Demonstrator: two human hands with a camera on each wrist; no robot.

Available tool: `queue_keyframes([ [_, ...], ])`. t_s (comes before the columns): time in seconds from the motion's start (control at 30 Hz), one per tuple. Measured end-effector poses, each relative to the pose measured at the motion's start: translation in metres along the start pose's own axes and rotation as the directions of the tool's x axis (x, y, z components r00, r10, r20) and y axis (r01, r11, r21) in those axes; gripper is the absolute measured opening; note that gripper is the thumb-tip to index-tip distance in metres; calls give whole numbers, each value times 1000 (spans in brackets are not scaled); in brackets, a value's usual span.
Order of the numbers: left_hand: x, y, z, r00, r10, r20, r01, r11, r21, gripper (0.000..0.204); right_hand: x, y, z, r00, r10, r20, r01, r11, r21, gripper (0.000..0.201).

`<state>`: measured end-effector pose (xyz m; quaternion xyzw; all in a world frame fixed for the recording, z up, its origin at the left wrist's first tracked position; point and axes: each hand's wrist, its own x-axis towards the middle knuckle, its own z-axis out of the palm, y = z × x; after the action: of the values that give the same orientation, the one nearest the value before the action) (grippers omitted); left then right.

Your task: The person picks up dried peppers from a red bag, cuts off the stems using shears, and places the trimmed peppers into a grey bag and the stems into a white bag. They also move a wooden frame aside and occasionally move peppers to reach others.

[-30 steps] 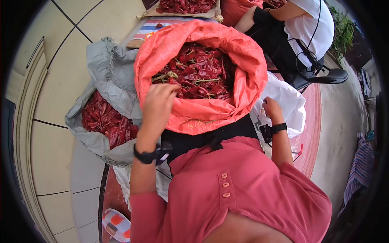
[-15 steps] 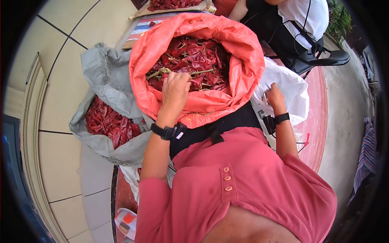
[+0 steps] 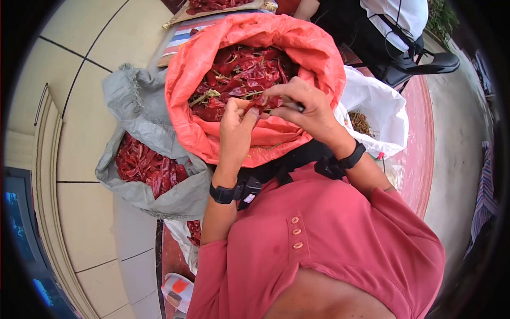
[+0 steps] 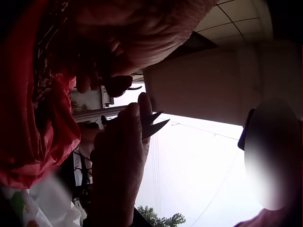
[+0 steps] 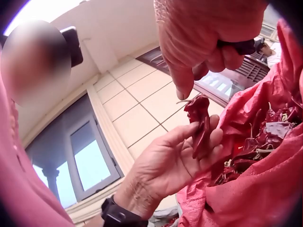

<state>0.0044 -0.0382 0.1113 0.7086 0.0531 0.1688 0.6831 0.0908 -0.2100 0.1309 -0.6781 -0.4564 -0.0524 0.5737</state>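
Note:
My left hand pinches a wrinkled dried red chili pepper between thumb and fingers, its thin stem toward the right hand. In the head view both hands meet over the near rim of a red woven sack full of dried chilies. My right hand grips small scissors, whose two pointed blades stand apart in the left wrist view. Their dark handle shows under the curled fingers in the right wrist view. The right index fingertip is right at the pepper's stem end.
A grey sack with more chilies leans at left. At right, a white bag holds brown stems. Another person sits beyond, by a black chair. More chilies lie on a sack at the back.
My left hand has moved right from the sack's left rim, dipped among the chilies and picked one up. My right hand has come from the white bag to meet it.

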Motion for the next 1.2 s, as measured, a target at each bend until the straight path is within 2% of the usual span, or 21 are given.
queue_keyframes([
  [0.1,-4,-9,1,996,92,-19,-89,989,120,7,2,12,14,999,-52,-8,52,997,-50,25],
  [0.17,-11,-1,1,998,55,-27,-51,987,152,6,3,13,13,995,-84,-59,82,996,-44,18],
  [0.27,-8,0,-2,1000,11,6,-12,988,154,7,-1,25,19,978,122,-169,-55,935,352,9],
  [0.3,-8,-1,-5,999,-11,43,4,985,174,9,-1,13,16,952,270,-142,-176,866,468,8],
  [0.33,-11,-3,-7,996,-40,77,25,981,194,11,-4,10,15,929,352,-117,-252,830,498,8],
  [0.4,-11,-9,4,995,73,64,-71,997,-27,23,-4,7,13,870,490,-55,-385,746,544,8],
  [0.43,-9,-8,8,989,138,48,-130,982,-133,30,-3,5,14,879,471,-67,-374,771,515,7],
  [0.5,-5,9,8,982,166,92,-151,977,-149,44,-5,0,24,892,442,-92,-355,812,463,6],
  [0.57,-3,13,9,978,174,115,-160,980,-121,61,-6,9,34,955,265,-133,-191,893,407,5],
  [0.6,-3,11,9,983,118,142,-99,986,-137,60,-7,10,38,974,172,-149,-105,921,376,4],
  [0.67,5,13,5,978,39,203,-6,987,-158,60,-4,0,38,968,192,-163,-116,914,389,3],
  [0.7,4,15,6,979,70,191,-44,989,-138,49,-2,-2,36,963,209,-171,-126,907,403,3],
  [0.8,4,8,5,988,41,146,-52,996,74,34,0,-4,37,956,220,-192,-112,883,455,3],
  [0.83,3,12,6,992,-10,124,-3,995,98,27,0,-4,40,957,213,-199,-97,876,472,3],
  [0.9,1,3,3,983,-62,172,61,998,11,26,0,-9,38,960,202,-192,-103,897,431,1],
  [0.97,-1,-2,4,982,-60,179,68,997,-40,22,5,-12,28,938,304,-167,-188,851,491,2],
  [1.03,-4,6,2,987,-44,154,24,992,128,22,9,-6,20,917,366,-158,-224,802,553,4],
  [1.07,-7,11,0,989,-37,142,7,978,209,22,10,0,15,921,299,-250,-149,863,482,4],
  [1.13,-14,15,-11,983,182,27,-179,913,366,21,8,13,3,903,143,-406,-12,951,309,5],
  [1.17,-19,18,-19,956,294,-15,-256,856,449,21,4,18,-9,888,94,-449,-17,985,173,5],
  [1.2,-27,25,-31,951,290,-107,-193,828,526,21,-2,23,-23,873,38,-486,-25,999,34,5],
])
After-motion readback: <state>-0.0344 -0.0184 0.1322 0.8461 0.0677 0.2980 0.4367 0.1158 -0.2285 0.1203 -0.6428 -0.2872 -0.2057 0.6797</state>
